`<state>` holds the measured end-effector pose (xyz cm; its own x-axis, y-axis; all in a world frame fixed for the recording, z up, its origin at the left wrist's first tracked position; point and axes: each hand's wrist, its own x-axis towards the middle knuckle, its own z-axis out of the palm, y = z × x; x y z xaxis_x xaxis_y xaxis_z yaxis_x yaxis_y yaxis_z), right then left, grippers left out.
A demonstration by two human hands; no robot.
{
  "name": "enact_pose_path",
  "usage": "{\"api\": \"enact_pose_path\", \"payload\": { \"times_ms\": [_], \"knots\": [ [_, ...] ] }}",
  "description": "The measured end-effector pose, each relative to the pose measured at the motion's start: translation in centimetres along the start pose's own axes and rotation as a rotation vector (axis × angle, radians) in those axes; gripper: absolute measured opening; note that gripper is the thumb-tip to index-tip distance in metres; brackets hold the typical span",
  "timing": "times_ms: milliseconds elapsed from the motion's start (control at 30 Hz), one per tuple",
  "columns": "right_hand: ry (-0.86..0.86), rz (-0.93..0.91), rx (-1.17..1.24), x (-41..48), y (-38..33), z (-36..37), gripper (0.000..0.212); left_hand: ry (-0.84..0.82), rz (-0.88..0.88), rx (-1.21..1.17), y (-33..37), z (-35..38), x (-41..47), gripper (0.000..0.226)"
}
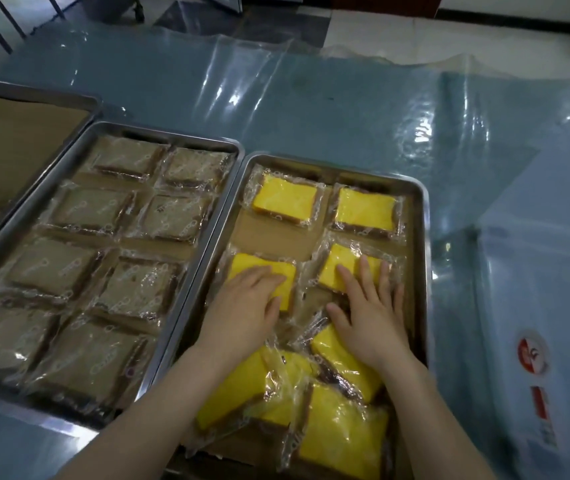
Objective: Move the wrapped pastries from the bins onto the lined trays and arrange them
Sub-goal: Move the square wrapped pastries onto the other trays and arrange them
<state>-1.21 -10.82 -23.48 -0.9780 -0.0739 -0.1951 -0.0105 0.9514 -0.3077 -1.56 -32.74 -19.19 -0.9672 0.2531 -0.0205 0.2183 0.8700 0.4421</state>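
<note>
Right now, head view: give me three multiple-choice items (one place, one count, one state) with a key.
1. The left hand rests on: A) a brown pastry B) a yellow wrapped pastry C) bare table.
2. Count of brown wrapped pastries in the middle tray: A) four B) six C) eight.
3. The yellow pastries at the near end of the right tray are: A) in neat rows B) an overlapping heap C) unwrapped.
Key: 1 B, its flat fingers lie on it; 2 C, two columns of four; 3 B, wrappers cross and lie askew.

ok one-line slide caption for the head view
Left hand and right hand lie flat on wrapped yellow pastries in the right tray, beside a full tray of brown ones.
</note>
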Motion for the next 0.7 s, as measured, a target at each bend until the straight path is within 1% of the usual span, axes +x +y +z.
{"api": "enact_pose_path", "payload": {
  "times_ms": [67,167,267,400,500,600,700],
  "knots": [
    [-0.004,-0.002,0.036,0.0,0.1,0.0,0.065,-0.104,-0.009,0.065,-0.3,1.2,-0.7,0.049],
    [0.028,0.000,0.104,0.2,0.2,-0.2,0.060,-0.145,0.015,0.111,-1.1,1.5,0.1,0.055],
    [0.056,0.004,0.108,0.2,0.0,-0.2,0.058,-0.149,0.026,0.116,-1.7,1.0,2.0,0.051],
    [0.065,0.008,0.117,0.2,-0.2,-0.1,0.059,-0.161,0.044,0.148,-2.1,1.0,4.4,0.052],
    [0.072,0.006,0.111,0.2,-0.2,-0.1,0.059,-0.141,0.073,0.117,-2.3,1.4,5.0,0.051],
    [0.092,0.013,0.122,0.1,-0.3,-0.1,0.056,-0.132,0.092,0.096,-2.7,1.7,5.0,0.052],
    [0.146,0.064,0.074,0.2,-0.5,-0.1,0.051,-0.153,0.110,0.117,-3.1,1.8,5.8,0.052]
  ]
}}
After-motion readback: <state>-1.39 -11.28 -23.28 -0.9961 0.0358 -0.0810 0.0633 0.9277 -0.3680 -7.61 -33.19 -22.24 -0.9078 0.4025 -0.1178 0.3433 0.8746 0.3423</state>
